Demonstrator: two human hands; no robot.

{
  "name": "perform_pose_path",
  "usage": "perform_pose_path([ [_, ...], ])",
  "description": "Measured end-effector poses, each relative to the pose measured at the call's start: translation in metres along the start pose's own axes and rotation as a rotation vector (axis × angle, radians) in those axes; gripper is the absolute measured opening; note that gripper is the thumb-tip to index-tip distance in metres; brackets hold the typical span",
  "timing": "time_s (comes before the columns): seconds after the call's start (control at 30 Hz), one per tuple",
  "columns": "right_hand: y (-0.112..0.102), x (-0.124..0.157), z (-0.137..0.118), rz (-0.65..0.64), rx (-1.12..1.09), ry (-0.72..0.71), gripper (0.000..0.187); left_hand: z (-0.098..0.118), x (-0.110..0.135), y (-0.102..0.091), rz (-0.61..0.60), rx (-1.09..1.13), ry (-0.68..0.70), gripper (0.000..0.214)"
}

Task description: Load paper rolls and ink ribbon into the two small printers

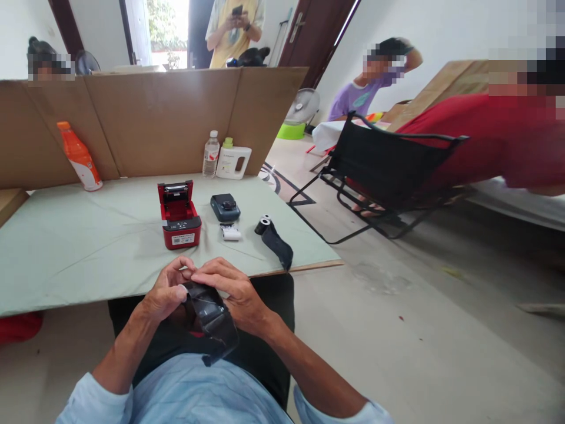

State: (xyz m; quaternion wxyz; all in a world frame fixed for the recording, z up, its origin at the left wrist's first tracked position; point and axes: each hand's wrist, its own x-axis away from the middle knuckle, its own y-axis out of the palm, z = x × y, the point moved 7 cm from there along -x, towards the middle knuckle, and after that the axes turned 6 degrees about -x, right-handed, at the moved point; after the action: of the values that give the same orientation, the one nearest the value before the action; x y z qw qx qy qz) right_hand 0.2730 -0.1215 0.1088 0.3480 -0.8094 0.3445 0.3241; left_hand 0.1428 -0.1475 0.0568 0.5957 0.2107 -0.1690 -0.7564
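Over my lap, a strip of glossy black ribbon hangs in a crinkled curve between my hands. My left hand pinches its upper end between thumb and fingers. Bent over the same end, my right hand grips the ribbon from the other side; part of its fingers is hidden behind it. On the table just beyond stands a small red and black label printer with its lid raised. To its right lie a dark blue-grey device, a small white roll and a black ribbon roll with its tail unrolled.
The pale green table ends just in front of me. Along its back stand an orange bottle, a clear water bottle and a white jug, before a cardboard partition. A black folding chair and other people are nearby.
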Motion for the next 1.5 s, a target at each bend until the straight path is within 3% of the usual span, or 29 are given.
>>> perform_pose_path([
  [0.13, -0.003, 0.000, -0.007, -0.001, 0.002, 0.011, 0.043, -0.002, 0.005, 0.003, 0.006, 0.005, -0.042, 0.065],
  [0.33, -0.006, 0.003, -0.011, -0.001, -0.036, 0.011, 0.044, 0.002, 0.010, 0.000, 0.088, -0.020, -0.041, 0.055],
  [0.53, -0.005, 0.006, -0.018, 0.001, -0.036, 0.003, 0.046, 0.001, 0.014, 0.008, 0.044, -0.065, -0.050, 0.065],
  [0.8, -0.006, 0.014, -0.014, 0.002, -0.045, 0.030, 0.045, 0.002, 0.014, 0.011, 0.089, -0.076, -0.010, 0.056],
  [1.0, -0.006, 0.018, -0.016, -0.016, -0.054, 0.055, 0.046, -0.008, 0.018, 0.012, 0.021, -0.059, -0.054, 0.059],
  [1.1, -0.009, 0.021, -0.001, -0.040, -0.046, 0.151, 0.039, 0.000, 0.012, -0.011, 0.087, -0.273, -0.065, 0.056],
  [1.2, -0.021, 0.010, 0.034, 0.001, 0.005, 0.231, 0.035, 0.039, -0.003, -0.063, 0.418, -0.655, 0.095, 0.043],
  [1.3, -0.035, -0.024, 0.078, 0.085, 0.112, 0.225, 0.038, 0.072, -0.028, -0.112, 0.614, -0.937, 0.156, 0.063],
  [1.4, -0.029, -0.067, 0.124, 0.008, 0.270, 0.258, 0.040, 0.077, -0.057, -0.145, 0.594, -1.036, 0.101, 0.081],
  [1.5, -0.012, -0.096, 0.161, -0.161, 0.452, 0.350, 0.043, 0.069, -0.074, -0.159, 0.505, -1.074, 0.106, 0.084],
])
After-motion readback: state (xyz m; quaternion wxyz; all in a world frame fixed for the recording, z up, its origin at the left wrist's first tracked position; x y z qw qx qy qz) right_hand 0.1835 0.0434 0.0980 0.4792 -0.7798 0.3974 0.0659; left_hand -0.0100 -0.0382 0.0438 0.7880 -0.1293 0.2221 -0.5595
